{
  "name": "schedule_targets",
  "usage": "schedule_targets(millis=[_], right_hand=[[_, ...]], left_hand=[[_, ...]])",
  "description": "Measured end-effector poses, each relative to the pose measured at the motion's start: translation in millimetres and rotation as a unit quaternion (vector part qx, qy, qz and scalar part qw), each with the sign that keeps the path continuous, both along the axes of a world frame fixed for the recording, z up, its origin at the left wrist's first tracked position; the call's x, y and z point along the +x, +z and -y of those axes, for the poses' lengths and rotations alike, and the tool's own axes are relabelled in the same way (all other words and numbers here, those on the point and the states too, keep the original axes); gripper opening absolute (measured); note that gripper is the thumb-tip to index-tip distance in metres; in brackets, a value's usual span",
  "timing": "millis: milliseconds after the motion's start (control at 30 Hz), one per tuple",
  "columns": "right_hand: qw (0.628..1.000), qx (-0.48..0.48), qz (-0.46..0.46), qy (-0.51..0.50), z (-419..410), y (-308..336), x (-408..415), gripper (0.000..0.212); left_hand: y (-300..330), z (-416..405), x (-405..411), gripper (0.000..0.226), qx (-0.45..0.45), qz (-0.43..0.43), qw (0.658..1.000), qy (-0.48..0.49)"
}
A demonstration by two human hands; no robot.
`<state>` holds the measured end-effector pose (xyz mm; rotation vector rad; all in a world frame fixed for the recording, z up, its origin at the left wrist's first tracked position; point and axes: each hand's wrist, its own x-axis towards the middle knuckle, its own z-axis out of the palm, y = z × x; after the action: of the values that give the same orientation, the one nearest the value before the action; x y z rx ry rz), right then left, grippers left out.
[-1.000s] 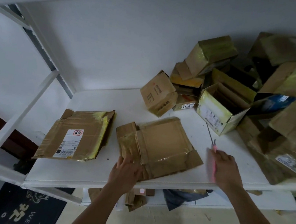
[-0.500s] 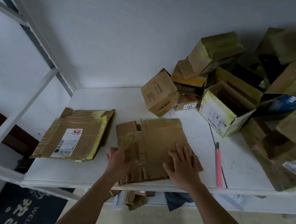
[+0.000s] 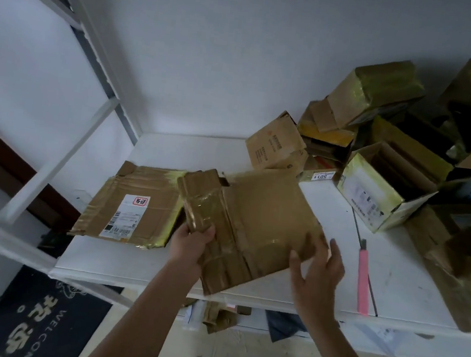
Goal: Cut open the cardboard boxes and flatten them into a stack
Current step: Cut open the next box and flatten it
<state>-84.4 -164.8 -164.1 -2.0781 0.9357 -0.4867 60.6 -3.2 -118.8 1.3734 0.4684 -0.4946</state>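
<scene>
White walls and a white shelf board [image 3: 143, 267] filled the frame, the board crossing the middle from left to right. At the left centre lay a flattened brown cardboard box with a white shipping label [image 3: 134, 207], probably the start of the stack. Just right of it, overlapping its edge, a second flattened brown cardboard box with glossy tape [image 3: 255, 224] was tilted up from the board, I think in order to carry it onto the first one. The left hand [image 3: 192, 242] gripped its taped left flap, thumb on top and fingers curled below. The right hand [image 3: 316, 269] touched its right edge with spread, nearly straight fingers, supporting and not clenching. A pink utility knife [image 3: 363, 280] rested on the board at the right, released, perhaps ready for the uncut boxes [image 3: 379, 184] piled in the upper right.
</scene>
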Motion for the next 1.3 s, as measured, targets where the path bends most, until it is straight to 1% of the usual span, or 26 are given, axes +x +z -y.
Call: schedule_targets(millis=[33,67,100,133,167,200,300,433,467,500,567,633,700,733,767,800,833,867,900,967,1000,1033,1067,1133,1233,1300], right_hand=[[0.998,0.045,0.033,-0.018,-17,10,0,0.078],[0.992,0.107,0.061,-0.006,-32,19,1,0.081],[0.978,0.188,0.085,0.023,-46,27,7,0.083],[0.954,0.273,0.106,0.062,-58,34,14,0.085],[0.932,0.328,0.127,0.092,-68,40,23,0.087],[0.927,0.328,0.145,0.111,-76,44,31,0.088],[0.949,0.24,0.166,0.121,-90,48,55,0.08],[0.943,0.212,0.139,0.216,-100,50,88,0.076],[0.941,0.205,0.126,0.239,-104,50,100,0.077],[0.94,0.195,0.11,0.258,-109,50,115,0.077],[0.943,0.155,0.066,0.286,-123,48,150,0.075],[0.949,0.11,0.019,0.294,-140,43,184,0.067],[0.957,0.083,-0.021,0.276,-157,36,208,0.055],[0.962,0.07,-0.04,0.261,-165,32,217,0.049],[0.965,0.041,-0.065,0.249,-170,26,223,0.045],[0.963,-0.015,-0.102,0.248,-174,20,227,0.046],[0.951,-0.093,-0.135,0.262,-176,11,228,0.054],[0.93,-0.169,-0.151,0.289,-176,2,229,0.064],[0.908,-0.221,-0.151,0.323,-174,-6,229,0.071],[0.866,-0.27,-0.169,0.385,-164,-21,230,0.068],[0.854,-0.274,-0.188,0.399,-158,-29,230,0.063],[0.85,-0.266,-0.201,0.408,-151,-36,231,0.058],[0.848,-0.258,-0.204,0.415,-147,-42,231,0.057],[0.847,-0.248,-0.203,0.425,-142,-48,233,0.057],[0.848,-0.214,-0.211,0.437,-142,-50,236,0.058],[0.844,-0.207,-0.225,0.441,-141,-49,239,0.058]], left_hand=[[1,-6,1,0.023,-0.031,-0.018,0.999,0.02],[2,-13,1,0.023,-0.062,-0.034,0.997,0.033],[4,-19,-1,0.024,-0.089,-0.045,0.994,0.038],[4,-23,-4,0.024,-0.108,-0.05,0.992,0.039],[4,-27,-9,0.025,-0.123,-0.052,0.99,0.039],[3,-31,-14,0.026,-0.135,-0.05,0.989,0.038],[3,-55,-17,0.032,-0.162,-0.026,0.984,0.064],[6,-121,7,0.03,-0.153,0.045,0.975,0.152],[9,-136,16,0.029,-0.125,0.059,0.973,0.182],[10,-148,26,0.028,-0.076,0.064,0.973,0.21],[12,-162,51,0.026,0.061,0.07,0.964,0.25],[14,-168,75,0.025,0.19,0.124,0.941,0.25],[11,-171,95,0.026,0.294,0.198,0.913,0.202],[6,-172,102,0.036,0.342,0.219,0.899,0.164],[-2,-174,109,0.052,0.39,0.231,0.883,0.12],[-13,-177,113,0.072,0.449,0.238,0.859,0.064],[-23,-181,118,0.089,0.52,0.245,0.818,0.0],[-31,-185,123,0.099,0.585,0.26,0.766,-0.064],[-37,-191,128,0.102,0.627,0.28,0.714,-0.134],[-49,-202,139,0.101,0.657,0.314,0.625,-0.282],[-56,-208,144,0.092,0.665,0.316,0.589,-0.334],[-62,-212,146,0.08,0.669,0.303,0.576,-0.359],[-68,-216,147,0.071,0.666,0.28,0.585,-0.367],[-76,-220,149,0.076,0.656,0.242,0.611,-0.372],[-74,-219,153,0.072,0.633,0.223,0.639,-0.376],[-72,-218,157,0.075,0.627,0.217,0.65,-0.369]])
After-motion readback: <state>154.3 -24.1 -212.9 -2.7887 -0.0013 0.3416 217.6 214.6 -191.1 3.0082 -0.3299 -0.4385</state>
